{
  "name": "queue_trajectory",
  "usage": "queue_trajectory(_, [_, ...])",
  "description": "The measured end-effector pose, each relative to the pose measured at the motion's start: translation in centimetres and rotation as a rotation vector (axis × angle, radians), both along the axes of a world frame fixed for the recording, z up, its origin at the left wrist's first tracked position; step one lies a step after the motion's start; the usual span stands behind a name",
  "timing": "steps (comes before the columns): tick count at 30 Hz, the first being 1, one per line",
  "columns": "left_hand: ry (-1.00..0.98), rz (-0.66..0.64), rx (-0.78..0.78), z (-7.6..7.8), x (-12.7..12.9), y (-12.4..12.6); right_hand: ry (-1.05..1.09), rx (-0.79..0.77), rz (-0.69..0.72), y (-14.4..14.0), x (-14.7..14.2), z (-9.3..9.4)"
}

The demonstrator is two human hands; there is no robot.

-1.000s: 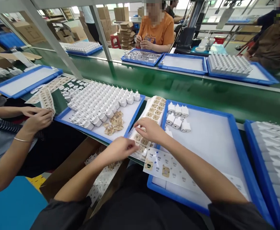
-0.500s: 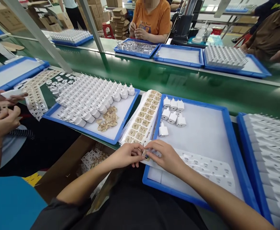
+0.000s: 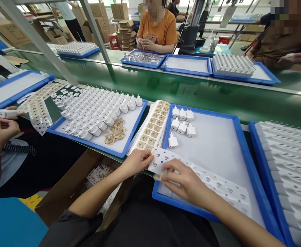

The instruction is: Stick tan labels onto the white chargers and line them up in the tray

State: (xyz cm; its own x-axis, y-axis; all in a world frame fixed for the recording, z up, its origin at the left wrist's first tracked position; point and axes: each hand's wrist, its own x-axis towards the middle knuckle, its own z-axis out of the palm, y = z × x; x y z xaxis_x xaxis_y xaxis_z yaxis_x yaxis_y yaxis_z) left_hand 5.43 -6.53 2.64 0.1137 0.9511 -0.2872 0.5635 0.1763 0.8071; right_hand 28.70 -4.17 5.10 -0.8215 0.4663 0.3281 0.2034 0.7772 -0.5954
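My left hand (image 3: 138,162) pinches the left end of a white perforated sheet (image 3: 201,173), which stretches across the front of a blue-rimmed tray (image 3: 239,137). Just over this sheet is my right hand (image 3: 182,180), blurred by motion, with a small tan sticker (image 3: 157,177) at its fingertips. Several white charger plugs (image 3: 182,127) stand in the tray's back left corner, prongs up. To the left of the tray lies a stack of sheets with tan stickers (image 3: 150,130) in rows.
Left of the stack, another blue tray (image 3: 124,151) holds rows of white plugs (image 3: 96,109) and a heap of tan scraps (image 3: 115,131). A full tray of plugs (image 3: 291,171) stands at right. Beyond runs a green conveyor (image 3: 150,84). A co-worker's hands (image 3: 1,130) are at far left.
My hands have parted: the right hand has moved right and down with the tan sticker, while the left stays at the sheet's end. The view has shifted slightly.
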Motion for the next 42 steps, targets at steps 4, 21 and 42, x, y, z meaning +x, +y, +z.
queue_trajectory(4, [0.265, -0.011, 0.076, 1.6, -1.1, 1.1, -0.067, -0.227, 0.039, -1.3, 2.2, 1.0])
queue_trajectory(21, [0.939, 0.329, 0.569, -0.4, -10.5, 17.6, 0.124, -0.178, -0.243, -2.4, 3.1, -2.4])
queue_trajectory(42, [-1.037, -0.031, 0.301, -0.4, 6.4, 0.6, 0.520, -0.489, -0.336, -2.6, 3.7, 1.4])
